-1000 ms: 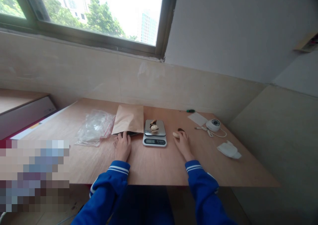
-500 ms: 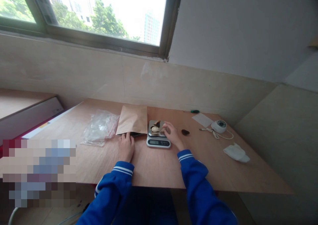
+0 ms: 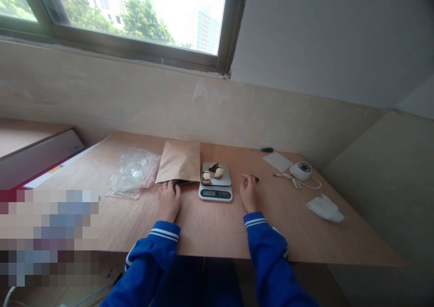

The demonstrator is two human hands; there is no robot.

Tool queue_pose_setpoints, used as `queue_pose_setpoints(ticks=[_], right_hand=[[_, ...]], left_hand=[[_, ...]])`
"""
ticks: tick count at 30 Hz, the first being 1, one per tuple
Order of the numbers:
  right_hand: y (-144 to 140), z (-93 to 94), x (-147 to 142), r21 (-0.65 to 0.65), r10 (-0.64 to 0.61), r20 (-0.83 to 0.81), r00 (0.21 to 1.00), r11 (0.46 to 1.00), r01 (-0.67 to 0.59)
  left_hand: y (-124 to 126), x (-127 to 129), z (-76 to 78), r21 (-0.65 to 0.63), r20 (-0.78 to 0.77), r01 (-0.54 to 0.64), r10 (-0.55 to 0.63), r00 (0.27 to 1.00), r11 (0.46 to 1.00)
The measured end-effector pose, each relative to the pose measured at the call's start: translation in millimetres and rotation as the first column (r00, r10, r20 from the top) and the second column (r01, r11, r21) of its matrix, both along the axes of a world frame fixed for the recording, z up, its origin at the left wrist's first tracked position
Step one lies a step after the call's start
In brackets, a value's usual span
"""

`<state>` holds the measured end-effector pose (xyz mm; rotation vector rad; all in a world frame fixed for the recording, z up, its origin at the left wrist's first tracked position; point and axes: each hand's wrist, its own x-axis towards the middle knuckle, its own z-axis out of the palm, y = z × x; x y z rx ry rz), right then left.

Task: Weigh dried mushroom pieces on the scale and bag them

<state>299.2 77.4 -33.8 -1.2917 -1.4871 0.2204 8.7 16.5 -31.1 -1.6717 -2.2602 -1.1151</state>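
A small digital kitchen scale (image 3: 216, 190) sits on the wooden table (image 3: 210, 225) with several pale and dark pieces (image 3: 213, 172) on its steel pan. My left hand (image 3: 168, 200) lies flat on the table, fingertips at the open edge of a brown paper bag (image 3: 179, 162). My right hand (image 3: 248, 192) rests to the right of the scale, fingers loosely apart, reaching toward a small dark piece (image 3: 255, 178) lying on the table. Both sleeves are blue with white cuff stripes.
A crumpled clear plastic bag (image 3: 132, 172) lies left of the paper bag. At the right are a white round device (image 3: 300, 170) with its cable, a white paper slip (image 3: 277, 161), a green-tipped tool (image 3: 267, 150) and a crumpled white tissue (image 3: 324, 208). A wall and window stand behind.
My right hand picked up a pale piece from the table, set it on the scale pan, then drew back to the right toward the dark piece. My left hand stayed at the paper bag.
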Motion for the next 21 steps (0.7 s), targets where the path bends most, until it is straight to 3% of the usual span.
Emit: queue_pose_setpoints(ticks=[4,8,11,15,21], right_hand=[[0.8,0.3,-0.5,0.002,-0.01,-0.011,1.0,1.0,0.01],[0.7,-1.5,0.7,-0.01,-0.013,-0.032,0.999,1.0,0.013],[1.1,-3.2,2.1,-0.014,-0.021,-0.037,0.999,1.0,0.021],[3.0,-4.9,3.8,-0.017,-0.033,-0.02,0.999,0.999,0.033],[5.4,-3.9,5.6,-0.015,-0.065,0.009,0.998,0.998,0.065]], left_hand=[[-2.4,-1.6,3.4,0.024,0.061,-0.018,0.017,0.998,1.0],[-12.0,-0.6,17.4,0.081,0.143,0.013,-0.025,0.989,0.997],[-21.5,6.9,30.0,0.161,0.118,0.174,-0.194,0.974,0.972],[-26.3,26.7,42.2,0.164,-0.037,0.46,-0.461,0.887,0.873],[-5.5,51.3,45.4,-0.019,-0.127,0.57,-0.568,0.813,0.821]])
